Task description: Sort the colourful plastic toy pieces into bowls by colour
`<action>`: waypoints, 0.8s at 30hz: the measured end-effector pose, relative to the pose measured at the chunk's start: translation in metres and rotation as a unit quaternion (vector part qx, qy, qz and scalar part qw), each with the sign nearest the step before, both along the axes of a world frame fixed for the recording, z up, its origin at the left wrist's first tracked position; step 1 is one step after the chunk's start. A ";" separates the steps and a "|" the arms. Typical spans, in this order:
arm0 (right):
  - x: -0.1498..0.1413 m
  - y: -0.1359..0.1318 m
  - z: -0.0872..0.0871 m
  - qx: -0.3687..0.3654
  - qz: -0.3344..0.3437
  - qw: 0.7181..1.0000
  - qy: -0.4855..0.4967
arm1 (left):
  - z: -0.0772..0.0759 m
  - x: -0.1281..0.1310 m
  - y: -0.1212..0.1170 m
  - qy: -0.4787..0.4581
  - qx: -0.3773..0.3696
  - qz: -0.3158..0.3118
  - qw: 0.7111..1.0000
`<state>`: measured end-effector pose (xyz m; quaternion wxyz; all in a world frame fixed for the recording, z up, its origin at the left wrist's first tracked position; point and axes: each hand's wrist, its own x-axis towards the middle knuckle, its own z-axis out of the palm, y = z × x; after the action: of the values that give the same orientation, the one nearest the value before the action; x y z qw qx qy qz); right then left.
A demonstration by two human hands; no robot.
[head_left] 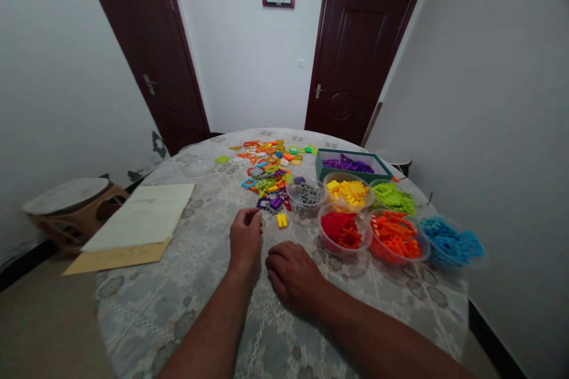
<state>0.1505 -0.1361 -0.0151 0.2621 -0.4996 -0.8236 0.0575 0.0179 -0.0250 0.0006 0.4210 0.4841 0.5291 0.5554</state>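
The table's cloth [146, 320] is pale grey with darker grey flower shapes and white chain-like lines. Toward the far edge, the mixed pile [267, 172] shows orange, yellow, lime, white, blue and purple; the pair of pieces [281, 221] before it is yellow. Toward the right edge come grey pieces [306, 193], yellow pieces [347, 192], red pieces [340, 230], lime-green pieces [393, 196], orange pieces [395, 235] and blue pieces [448, 241]; by the left edge, off-white paper [142, 213] overlaps a tan sheet [120, 256]
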 end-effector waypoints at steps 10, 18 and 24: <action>0.004 -0.002 -0.009 -0.027 0.007 0.995 0.099 | 0.020 0.004 0.043 0.338 0.095 -0.012 0.936; 0.001 0.001 -0.019 -0.015 0.000 0.991 0.134 | 0.037 0.040 0.148 0.526 0.071 -0.028 0.847; -0.002 0.012 -0.033 0.032 -0.004 0.988 0.152 | 0.043 0.075 0.213 0.567 0.024 -0.063 0.821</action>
<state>0.1487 -0.1245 -0.0483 0.4002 -0.4795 -0.7738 0.1054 0.0934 0.1877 0.0435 0.0688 0.7556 0.6296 0.1670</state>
